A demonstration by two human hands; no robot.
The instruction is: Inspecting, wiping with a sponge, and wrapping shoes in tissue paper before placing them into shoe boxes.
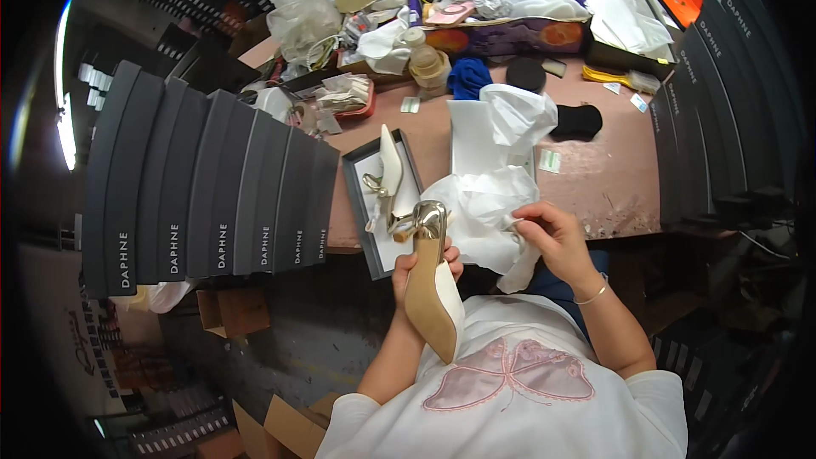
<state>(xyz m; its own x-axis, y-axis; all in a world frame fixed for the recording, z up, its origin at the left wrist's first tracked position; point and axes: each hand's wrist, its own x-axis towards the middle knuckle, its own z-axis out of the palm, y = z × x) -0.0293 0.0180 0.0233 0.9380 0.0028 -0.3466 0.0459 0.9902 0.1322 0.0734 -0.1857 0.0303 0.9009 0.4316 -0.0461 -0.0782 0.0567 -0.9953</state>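
Note:
My left hand [406, 274] is closed around a white high-heeled shoe [433, 289], its tan sole facing up and its shiny gold heel pointing away from me. Beyond it, a second white shoe with gold trim [389, 166] leans in a shallow dark grey box lid or tray [371, 246] with a pale inside. To the right, my right hand [548, 238] pinches the edge of crumpled white tissue paper [489, 204]. That paper spreads over a box with a white inside, and part of it hangs past the table's near edge.
Tall stacks of dark grey shoe boxes flank me, left [221, 187] and right [722, 93]. Across the pink table [603, 170] lie a jar [427, 68], blue cloth [469, 78], a black pad [576, 121] and a red tray of packets [348, 100]. Behind stands a carton of tissue [510, 38].

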